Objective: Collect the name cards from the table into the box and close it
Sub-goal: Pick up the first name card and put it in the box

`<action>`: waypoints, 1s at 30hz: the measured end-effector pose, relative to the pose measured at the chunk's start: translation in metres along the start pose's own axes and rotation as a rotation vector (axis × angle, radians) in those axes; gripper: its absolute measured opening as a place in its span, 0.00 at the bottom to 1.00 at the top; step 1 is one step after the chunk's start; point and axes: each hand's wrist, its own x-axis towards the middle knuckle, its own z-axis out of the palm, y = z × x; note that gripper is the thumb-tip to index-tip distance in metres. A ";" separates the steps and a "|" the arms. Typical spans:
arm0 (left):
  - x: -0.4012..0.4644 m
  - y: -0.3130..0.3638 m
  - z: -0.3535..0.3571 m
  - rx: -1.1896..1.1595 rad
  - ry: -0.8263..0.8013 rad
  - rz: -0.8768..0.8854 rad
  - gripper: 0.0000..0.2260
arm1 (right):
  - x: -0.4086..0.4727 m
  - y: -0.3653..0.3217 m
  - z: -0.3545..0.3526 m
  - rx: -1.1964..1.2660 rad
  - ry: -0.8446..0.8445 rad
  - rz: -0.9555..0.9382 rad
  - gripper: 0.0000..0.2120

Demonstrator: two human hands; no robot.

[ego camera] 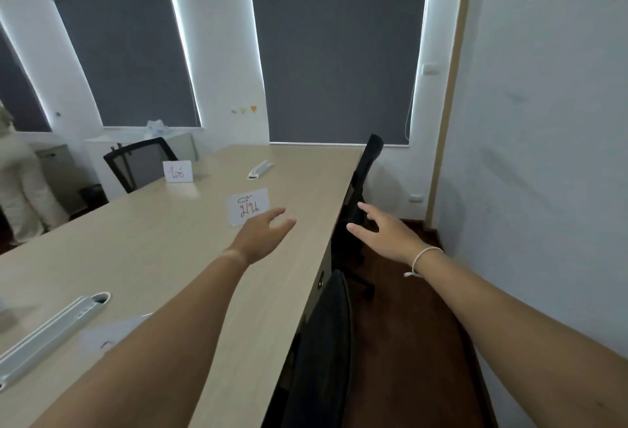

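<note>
Reaching with left hand, fingers spread and holding nothing, just short of a standing name card on the pale wood counter. Hovering right hand, also spread and unladen, beyond the counter edge over a black chair. Standing farther back, a second name card. Lying flat by the left forearm, a third card.

Looking like office meeting room: long pale desk carrying standing name cards, black mesh office chairs sitting alongside, grey roller blinds covering windows, white walls.
</note>
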 end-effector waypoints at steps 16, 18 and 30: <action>0.122 -0.003 0.097 0.085 0.221 -0.352 0.24 | 0.218 0.098 0.006 0.043 -0.289 -0.264 0.33; 0.133 -0.001 0.109 0.086 0.218 -0.380 0.24 | 0.237 0.107 0.005 0.047 -0.310 -0.273 0.33; 0.226 -0.043 0.141 0.078 0.255 -0.476 0.25 | 0.350 0.135 0.044 0.061 -0.417 -0.315 0.32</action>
